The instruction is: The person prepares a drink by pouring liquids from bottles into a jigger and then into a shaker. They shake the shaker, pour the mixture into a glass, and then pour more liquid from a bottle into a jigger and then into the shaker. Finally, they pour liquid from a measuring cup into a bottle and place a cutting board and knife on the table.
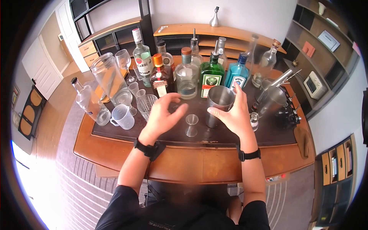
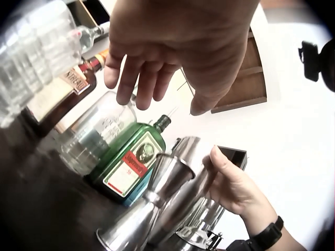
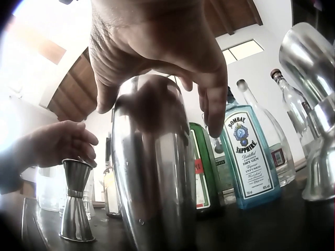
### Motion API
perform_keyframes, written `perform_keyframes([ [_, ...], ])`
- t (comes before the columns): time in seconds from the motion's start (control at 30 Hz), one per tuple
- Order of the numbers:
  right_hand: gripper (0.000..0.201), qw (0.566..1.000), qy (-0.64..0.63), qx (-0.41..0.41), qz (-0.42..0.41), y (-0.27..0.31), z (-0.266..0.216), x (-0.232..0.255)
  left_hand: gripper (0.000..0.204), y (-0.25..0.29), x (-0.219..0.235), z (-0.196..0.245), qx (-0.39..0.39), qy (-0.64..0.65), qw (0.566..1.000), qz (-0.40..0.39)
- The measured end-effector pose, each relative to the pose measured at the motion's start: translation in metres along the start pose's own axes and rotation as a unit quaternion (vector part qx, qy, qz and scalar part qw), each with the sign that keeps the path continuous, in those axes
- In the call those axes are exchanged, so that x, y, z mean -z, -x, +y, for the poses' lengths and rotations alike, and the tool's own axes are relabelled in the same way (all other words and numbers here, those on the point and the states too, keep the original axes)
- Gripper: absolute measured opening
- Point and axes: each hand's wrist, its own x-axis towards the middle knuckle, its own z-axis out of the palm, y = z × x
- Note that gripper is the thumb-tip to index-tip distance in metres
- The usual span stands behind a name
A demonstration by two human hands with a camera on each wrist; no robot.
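Observation:
A metal shaker tin [image 1: 220,100] stands upright on the dark table top. My right hand [image 1: 234,115] is at its rim, thumb to one side and fingers spread along the other; in the right wrist view there is a gap between these fingers [image 3: 213,107] and the tin. A small steel double-ended jigger [image 1: 191,124] stands to the tin's left, close to the front. My left hand [image 1: 165,115] hovers left of the jigger with nothing in it, its fingers loosely bent and thumb apart. Behind the tin are a green Jägermeister bottle [image 1: 212,76] and a blue Bombay Sapphire bottle [image 1: 237,73].
Several more bottles line the back, among them Bacardi [image 1: 143,63] and Cointreau [image 1: 162,76]. On the left stand a measuring jug [image 1: 123,118], a cut-glass tumbler [image 1: 146,106], a large jar [image 1: 109,76] and a clear bottle [image 1: 90,101]. Another metal tin [image 1: 274,100] is at right.

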Motion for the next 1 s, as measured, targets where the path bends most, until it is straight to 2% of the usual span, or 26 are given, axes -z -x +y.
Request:
perform_keyframes([
  [0.1,0.111,1.0,0.001,-0.018,-0.016,-0.005,-0.001,-0.003,0.056,0.002,-0.016,-0.002,0.012,0.021,0.996,-0.087],
  [0.2,0.102,0.999,-0.025,0.019,-0.022,-0.011,0.013,-0.008,0.064,0.011,-0.028,-0.01,0.025,0.014,0.99,-0.139],
  [0.3,0.091,0.998,0.014,0.032,0.05,-0.009,0.022,-0.009,0.064,0.013,-0.028,-0.011,0.064,0.038,0.978,-0.193],
  [0.33,0.087,0.997,-0.059,-0.005,0.047,-0.01,0.026,-0.01,0.063,0.012,-0.024,-0.006,0.065,0.049,0.974,-0.212],
  [0.37,0.085,0.997,-0.053,0.004,0.055,-0.009,0.029,-0.008,0.062,0.011,-0.021,-0.003,0.067,0.059,0.969,-0.23],
  [0.4,0.083,0.997,-0.048,0.012,0.063,-0.008,0.031,-0.007,0.055,0.012,-0.022,-0.006,0.024,0.037,0.974,-0.224],
  [0.6,0.09,0.994,-0.076,-0.047,0.063,-0.003,0.037,0.004,0.045,0.02,-0.028,-0.02,0.049,0.032,0.974,-0.22],
  [0.73,0.091,0.995,-0.078,-0.034,0.046,-0.001,0.04,0.008,0.041,0.021,-0.023,-0.022,0.054,0.011,0.977,-0.206],
  [0.87,0.096,0.979,-0.183,-0.094,0.001,-0.001,0.034,0.011,0.042,0.024,-0.024,-0.03,0.058,0.022,0.979,-0.194],
  [0.93,0.099,0.981,-0.165,-0.102,-0.017,-0.002,0.031,0.014,0.045,0.026,-0.026,-0.032,0.062,0.041,0.979,-0.189],
  [1.0,0.101,0.994,-0.076,-0.074,-0.024,-0.004,0.029,0.021,0.045,0.025,-0.024,-0.031,0.069,0.028,0.976,-0.203],
])
